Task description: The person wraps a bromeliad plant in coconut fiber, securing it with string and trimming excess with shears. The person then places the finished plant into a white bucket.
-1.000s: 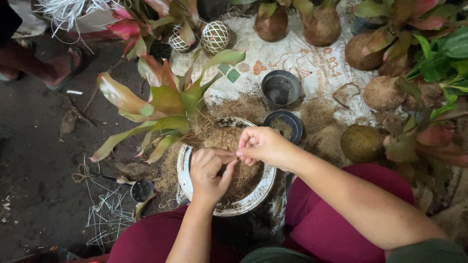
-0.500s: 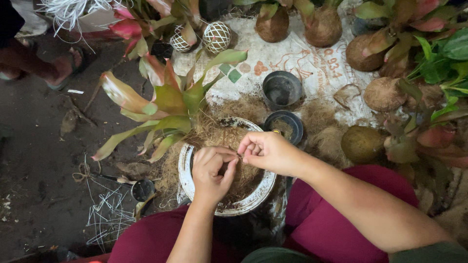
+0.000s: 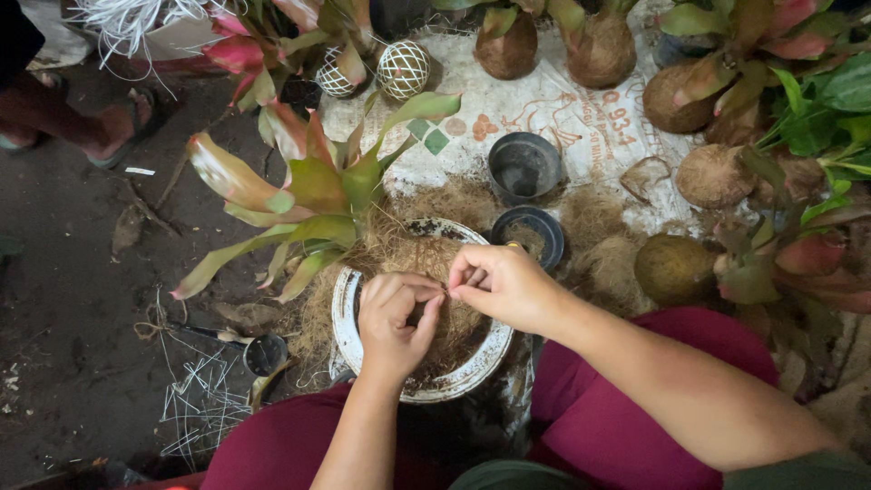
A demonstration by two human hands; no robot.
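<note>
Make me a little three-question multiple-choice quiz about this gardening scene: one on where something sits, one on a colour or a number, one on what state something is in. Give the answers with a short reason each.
1. Where is the ball of brown fibre that both hands work on?
A. in a round white basin
B. on a wooden shelf
C. inside a black pot

2. How many empty black pots stand just beyond the white basin?
A. none
B. two
C. five

3. What are the left hand and right hand doing?
A. resting flat and apart
B. pinching something thin together, fingertips meeting
C. holding scissors

Answers:
1 A, the white rim circles the fibre.
2 B, the first black pot and second black pot stand side by side.
3 B, the fingertips meet above the fibre.
</note>
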